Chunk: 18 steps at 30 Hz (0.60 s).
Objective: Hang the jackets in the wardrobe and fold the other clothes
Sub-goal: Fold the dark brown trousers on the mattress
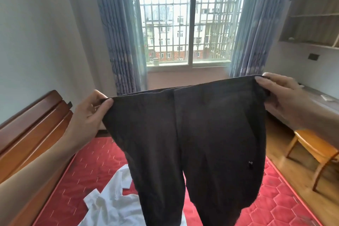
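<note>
you're holding the dark trousers (192, 134) up in the air by the waistband, your left hand (91, 112) pinching one corner and your right hand (280, 95) pinching the other, legs hanging down over the bed (88, 167) with its red quilted mattress. a white garment (113, 200) lies crumpled on the mattress, partly hidden behind the trousers. the wooden headboard (31, 130) stands at your left, a wooden chair (315, 148) at your right, and the barred window (190, 24) with blue curtains (117, 33) straight ahead.
</note>
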Tool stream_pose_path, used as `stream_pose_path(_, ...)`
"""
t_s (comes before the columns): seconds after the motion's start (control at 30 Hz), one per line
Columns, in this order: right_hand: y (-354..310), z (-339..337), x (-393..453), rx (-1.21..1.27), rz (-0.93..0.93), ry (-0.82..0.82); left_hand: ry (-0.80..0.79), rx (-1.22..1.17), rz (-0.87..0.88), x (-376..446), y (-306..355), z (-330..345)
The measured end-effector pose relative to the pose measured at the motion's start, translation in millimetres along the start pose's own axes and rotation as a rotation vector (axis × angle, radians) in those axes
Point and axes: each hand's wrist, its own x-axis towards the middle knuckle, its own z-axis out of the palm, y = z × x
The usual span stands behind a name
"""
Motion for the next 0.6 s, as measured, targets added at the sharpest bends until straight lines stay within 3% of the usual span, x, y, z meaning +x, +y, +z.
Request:
stream_pose_path(0.17, 9.0, 8.8, 18.6, -0.459, -0.035, 0.177, 0.041, -0.160, -0.154, 11.6, 3.6, 26.1)
stream_pose_path(0.4, 34.9, 8.1, 20.2, -0.505, 0.153, 0.149, 0.025, -0.188, -0.276, -7.8, -10.2, 59.2)
stream_pose_path(0.6, 22.7, 33.3, 5.5, -0.505, 0.134, 0.200, 0.108, -0.238, -0.253, -18.5, 23.4, 86.4)
